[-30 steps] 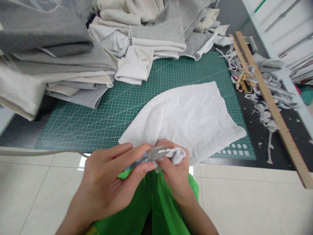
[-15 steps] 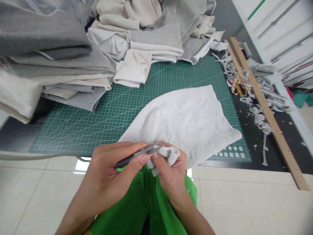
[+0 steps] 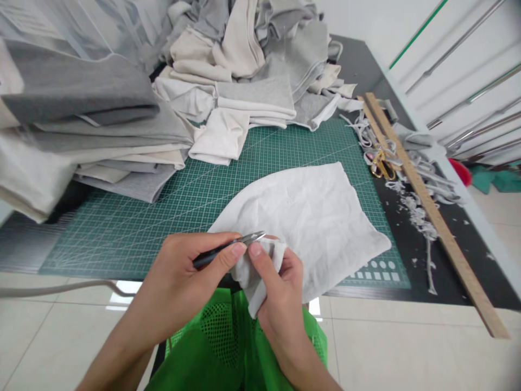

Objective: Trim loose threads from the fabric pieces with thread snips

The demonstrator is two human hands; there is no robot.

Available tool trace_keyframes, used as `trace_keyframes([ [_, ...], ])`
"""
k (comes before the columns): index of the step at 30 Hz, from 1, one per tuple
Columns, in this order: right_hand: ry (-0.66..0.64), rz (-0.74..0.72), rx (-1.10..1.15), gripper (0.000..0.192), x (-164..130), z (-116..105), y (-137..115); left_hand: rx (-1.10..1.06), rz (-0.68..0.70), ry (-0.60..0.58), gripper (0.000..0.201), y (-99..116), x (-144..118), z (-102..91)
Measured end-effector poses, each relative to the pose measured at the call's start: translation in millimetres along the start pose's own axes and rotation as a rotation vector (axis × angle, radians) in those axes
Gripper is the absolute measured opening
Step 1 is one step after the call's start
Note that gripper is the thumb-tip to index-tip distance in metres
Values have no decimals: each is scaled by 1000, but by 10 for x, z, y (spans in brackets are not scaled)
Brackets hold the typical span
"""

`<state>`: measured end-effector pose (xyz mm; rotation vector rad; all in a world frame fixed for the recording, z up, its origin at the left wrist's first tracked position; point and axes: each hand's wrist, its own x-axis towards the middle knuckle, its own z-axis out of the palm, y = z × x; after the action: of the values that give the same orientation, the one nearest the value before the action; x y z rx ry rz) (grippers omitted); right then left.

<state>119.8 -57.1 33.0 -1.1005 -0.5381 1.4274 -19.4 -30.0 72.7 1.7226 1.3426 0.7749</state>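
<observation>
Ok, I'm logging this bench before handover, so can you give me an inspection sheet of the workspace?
Surface: green cutting mat on a dark table.
Job's things: white cloth lies on the mat, its near corner lifted; snips.
Clutter: folded fabric stacks, scraps, gold scissors, wooden ruler.
Grips: left hand holds the snips; right hand pinches the cloth corner.
Cables: grey cord at the table's near edge.
Surroundings: tiled floor, metal rods at right.

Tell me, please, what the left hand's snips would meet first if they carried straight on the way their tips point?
Probably the white cloth: the snips in the left hand point right, over the corner that the right hand pinches. Depth is unclear.
</observation>
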Motion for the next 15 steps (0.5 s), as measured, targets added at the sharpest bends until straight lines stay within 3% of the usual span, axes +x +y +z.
trace_keyframes([
  [7, 10, 28, -79, 24, 264, 96, -148, -80, -82, 74, 22, -92, 229, -28],
  [15, 64, 78, -2, 22, 521, 219, -172, -298, -169, 24, 22, -220, 487, 29],
])
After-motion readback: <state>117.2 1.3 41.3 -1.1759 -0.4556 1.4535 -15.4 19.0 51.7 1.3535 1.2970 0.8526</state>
